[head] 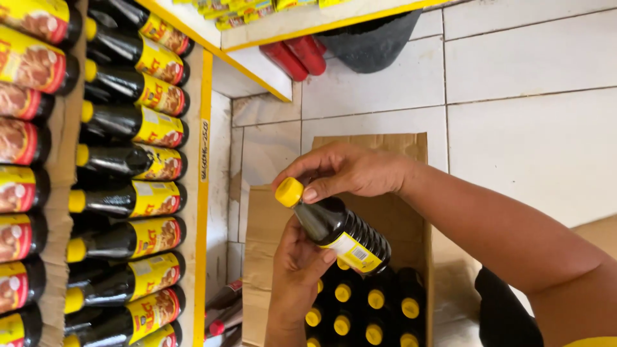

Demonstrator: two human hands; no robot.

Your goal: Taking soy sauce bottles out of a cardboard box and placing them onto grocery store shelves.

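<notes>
Above the open box (411, 225), both hands hold one dark bottle (344, 234): the right hand (340, 170) pinches its yellow cap, the left hand (299, 260) cups its body. Its long axis tilts cap-first toward the shelf (202, 193).

head view, looking steeply down, close up

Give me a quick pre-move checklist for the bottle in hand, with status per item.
1. Dark bottle held by both hands: ok.
2. Right hand fingertips at the yellow cap: ok.
3. Left hand supporting from below: ok.
4. Cap seated tight: cannot tell.
5. Bottle lifted clear of the bottles in the cardboard box: ok.
6. Free slot on the shelf: cannot tell, visible rows look full.
</notes>
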